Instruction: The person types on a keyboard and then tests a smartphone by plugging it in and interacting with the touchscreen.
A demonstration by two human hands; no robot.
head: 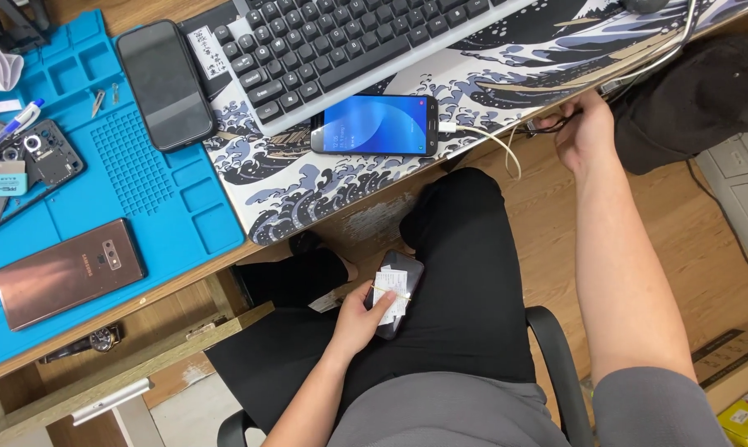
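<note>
My repair mat (pixel 154 194) is bright blue. My desk pad (pixel 374 178) shows navy and white waves. One phone (pixel 67 271) is copper, another (pixel 165 83) glossy black, a third's screen (pixel 375 124) glows blue. The keyboard (pixel 349 41) has black keys on a silver frame. My trousers (pixel 456 290) are black, my shirt (pixel 473 418) grey.

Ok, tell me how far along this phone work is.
Done: a lit blue-screened phone lies plugged into a white cable on the wave-print desk mat. In hand: the left hand holds a dark phone with paper slips on the lap; the right hand grips cables at the desk edge. Left: that phone is unconnected.
</note>
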